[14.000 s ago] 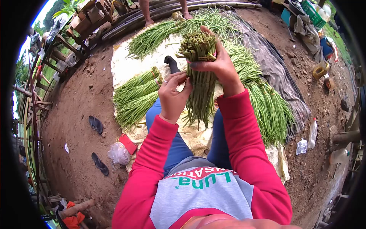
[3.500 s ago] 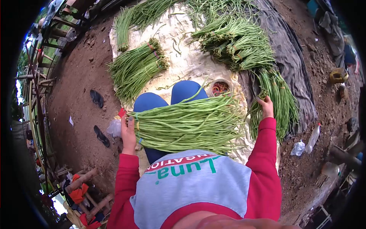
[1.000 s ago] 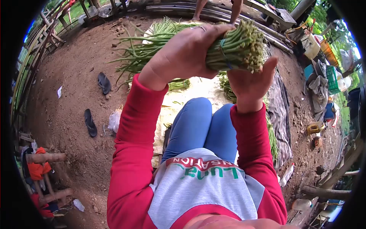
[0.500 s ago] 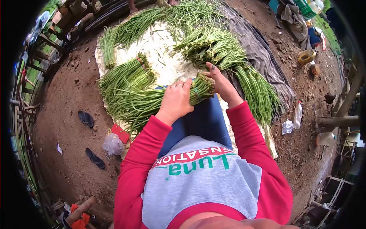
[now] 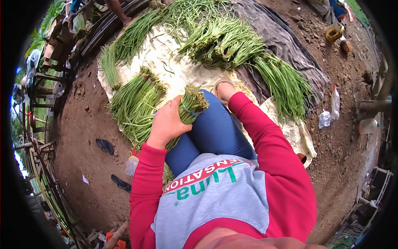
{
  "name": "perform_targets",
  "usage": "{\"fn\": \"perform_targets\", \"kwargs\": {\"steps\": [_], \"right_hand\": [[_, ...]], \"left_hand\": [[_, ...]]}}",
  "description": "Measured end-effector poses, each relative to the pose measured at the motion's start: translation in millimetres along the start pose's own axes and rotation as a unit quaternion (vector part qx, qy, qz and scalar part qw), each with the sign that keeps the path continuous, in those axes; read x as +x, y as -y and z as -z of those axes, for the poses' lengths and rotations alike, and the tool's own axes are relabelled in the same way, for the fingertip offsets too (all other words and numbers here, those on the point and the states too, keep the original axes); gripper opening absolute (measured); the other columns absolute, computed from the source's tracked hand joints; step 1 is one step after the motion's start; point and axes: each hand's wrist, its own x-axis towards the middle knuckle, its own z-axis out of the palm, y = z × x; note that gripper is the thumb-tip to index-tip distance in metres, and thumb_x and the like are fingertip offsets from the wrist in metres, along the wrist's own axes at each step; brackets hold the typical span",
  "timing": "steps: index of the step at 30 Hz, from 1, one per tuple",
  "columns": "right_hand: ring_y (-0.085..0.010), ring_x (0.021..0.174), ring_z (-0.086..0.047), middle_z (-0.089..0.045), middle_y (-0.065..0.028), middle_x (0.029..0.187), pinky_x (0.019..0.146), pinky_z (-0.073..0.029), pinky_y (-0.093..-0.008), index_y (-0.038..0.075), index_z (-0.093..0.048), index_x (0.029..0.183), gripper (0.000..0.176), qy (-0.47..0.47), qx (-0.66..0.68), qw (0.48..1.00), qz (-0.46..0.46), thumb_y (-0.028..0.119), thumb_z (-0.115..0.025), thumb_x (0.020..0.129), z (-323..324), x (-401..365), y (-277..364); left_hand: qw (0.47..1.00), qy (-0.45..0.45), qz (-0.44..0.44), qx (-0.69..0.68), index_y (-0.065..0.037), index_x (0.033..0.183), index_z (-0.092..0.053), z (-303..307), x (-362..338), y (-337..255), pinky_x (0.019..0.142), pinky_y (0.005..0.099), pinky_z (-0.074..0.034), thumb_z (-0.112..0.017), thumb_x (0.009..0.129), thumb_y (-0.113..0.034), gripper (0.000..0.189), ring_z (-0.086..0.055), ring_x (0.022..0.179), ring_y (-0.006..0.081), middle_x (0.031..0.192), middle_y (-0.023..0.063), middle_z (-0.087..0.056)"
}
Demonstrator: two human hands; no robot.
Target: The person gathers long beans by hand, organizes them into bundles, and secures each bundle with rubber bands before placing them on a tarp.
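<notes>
On lap: bean bundle gripped in L hand; R hand apart.

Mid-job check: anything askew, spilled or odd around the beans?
Nothing serious. A few stray beans lie loose on the sheet, outside the tied piles. The bundle in the left hand looks neatly banded. Two sandals lie apart on the dirt.

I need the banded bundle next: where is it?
Head view, left of centre: bundle gripped in the left hand against the left thigh, beside the stacked bundles.
</notes>
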Motion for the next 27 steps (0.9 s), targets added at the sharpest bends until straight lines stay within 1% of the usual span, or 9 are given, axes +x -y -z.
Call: {"fn": "perform_targets", "kwargs": {"steps": [3,5,8,11,16,20,23,25,27], "right_hand": [[-0.0377,0.089,-0.069,-0.072,-0.0216,0.097,0.081,-0.055,-0.0439,0.007,-0.078,0.091,0.019,-0.010,0.025,0.999,-0.034,0.016,-0.065,0.080,-46.7,30.3,-17.3],[-0.0364,0.091,-0.069,-0.071,-0.0222,0.100,0.082,-0.055,-0.0438,0.008,-0.078,0.090,0.018,0.026,-0.105,0.993,-0.038,0.015,-0.065,0.080,-55.2,45.9,-21.4],[-0.0346,0.090,-0.070,-0.072,-0.0200,0.100,0.081,-0.056,-0.0450,0.007,-0.078,0.089,0.017,-0.038,-0.071,0.995,-0.060,0.012,-0.064,0.081,-128.4,82.5,-66.5],[-0.0324,0.098,-0.070,-0.072,-0.0180,0.110,0.086,-0.056,-0.0438,0.007,-0.078,0.098,0.021,0.004,-0.080,0.994,-0.080,0.011,-0.062,0.085,-112.8,80.2,-38.2],[-0.0350,0.085,-0.070,-0.073,-0.0191,0.092,0.077,-0.056,-0.0455,0.007,-0.077,0.085,0.016,-0.051,-0.067,0.996,-0.024,0.014,-0.064,0.080,-54.8,29.9,-31.7],[-0.0346,0.077,-0.070,-0.071,-0.0213,0.084,0.073,-0.055,-0.0412,0.008,-0.077,0.090,0.020,-0.049,0.186,0.978,-0.074,0.019,-0.070,0.074,31.7,-11.9,-12.7],[-0.0101,0.072,-0.064,-0.071,-0.0012,0.082,0.067,-0.052,-0.0298,0.002,-0.072,0.093,0.013,0.021,0.482,0.868,-0.120,0.014,-0.071,0.086,59.3,-34.6,-30.2],[-0.0103,0.077,-0.064,-0.071,-0.0016,0.088,0.071,-0.049,-0.0253,0.004,-0.071,0.100,0.017,0.034,0.578,0.806,-0.127,0.016,-0.072,0.088,68.6,-49.4,-38.1],[-0.0098,0.080,-0.065,-0.071,-0.0019,0.089,0.074,-0.048,-0.0227,0.005,-0.070,0.099,0.015,0.035,0.577,0.804,-0.139,0.017,-0.072,0.090,76.7,-58.5,-41.7]], "left_hand": [[1.000,-0.026,0.013,0.000,0.002,0.135,-0.045,1.3,-2.6,-4.2,0.090,0.0454,-0.050,-0.085,0.058,-0.025,0.091,-0.062,0.101,0.0412,0.111,0.0251,-0.062],[0.998,-0.054,0.012,0.015,0.002,0.135,-0.046,-1.1,-3.9,-4.1,0.090,0.0456,-0.050,-0.086,0.058,-0.026,0.091,-0.062,0.100,0.0409,0.111,0.0243,-0.062],[0.998,-0.063,0.023,0.019,0.001,0.135,-0.045,-1.1,-4.0,0.6,0.091,0.0450,-0.050,-0.085,0.059,-0.027,0.091,-0.062,0.101,0.0404,0.112,0.0241,-0.062],[0.998,-0.053,0.035,0.016,0.001,0.136,-0.045,-0.5,-3.9,7.0,0.091,0.0450,-0.050,-0.085,0.059,-0.028,0.091,-0.062,0.101,0.0400,0.112,0.0240,-0.062],[0.998,-0.048,0.030,0.017,0.002,0.136,-0.045,0.5,-1.6,10.1,0.091,0.0440,-0.050,-0.085,0.059,-0.029,0.092,-0.062,0.101,0.0385,0.112,0.0235,-0.062],[0.998,-0.042,0.042,0.006,0.001,0.137,-0.045,-1.4,-3.1,9.8,0.093,0.0449,-0.048,-0.086,0.058,-0.027,0.093,-0.060,0.105,0.0403,0.114,0.0243,-0.062],[0.998,-0.064,0.023,0.009,0.001,0.136,-0.046,-7.7,-5.3,11.3,0.093,0.0451,-0.048,-0.086,0.058,-0.026,0.092,-0.060,0.106,0.0402,0.117,0.0241,-0.062],[0.998,-0.046,0.038,0.010,0.001,0.137,-0.045,-7.0,-4.9,6.3,0.095,0.0443,-0.047,-0.086,0.059,-0.025,0.092,-0.059,0.107,0.0398,0.119,0.0242,-0.061],[0.998,-0.053,0.035,0.019,0.002,0.137,-0.045,-8.8,-4.8,7.6,0.096,0.0435,-0.047,-0.086,0.059,-0.025,0.093,-0.059,0.108,0.0395,0.119,0.0242,-0.060]]}}
